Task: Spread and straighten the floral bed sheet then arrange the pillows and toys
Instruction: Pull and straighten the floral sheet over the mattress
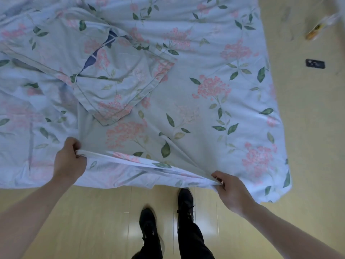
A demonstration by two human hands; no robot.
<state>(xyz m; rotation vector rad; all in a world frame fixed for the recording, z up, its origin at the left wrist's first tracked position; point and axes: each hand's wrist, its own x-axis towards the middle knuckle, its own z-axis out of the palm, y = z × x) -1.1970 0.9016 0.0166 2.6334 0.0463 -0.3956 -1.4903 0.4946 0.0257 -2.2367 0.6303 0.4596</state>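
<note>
The floral bed sheet [186, 90], pale blue with pink flowers and green leaves, covers the bed and fills the upper part of the view. It lies rumpled at the left, with a corner folded back over itself near the middle and a dark blue patch showing underneath. My left hand [68, 161] grips a folded edge of the sheet near the bed's front edge. My right hand [230, 190] pinches the same edge further right. The edge is stretched between both hands. No pillows or toys are in view.
The yellow wooden floor [93, 221] runs below and to the right of the bed. My feet in black shoes [184, 202] stand at the bed's front edge. A small dark object [315, 63] and a blurred yellow-white thing [321, 28] lie on the floor at the right.
</note>
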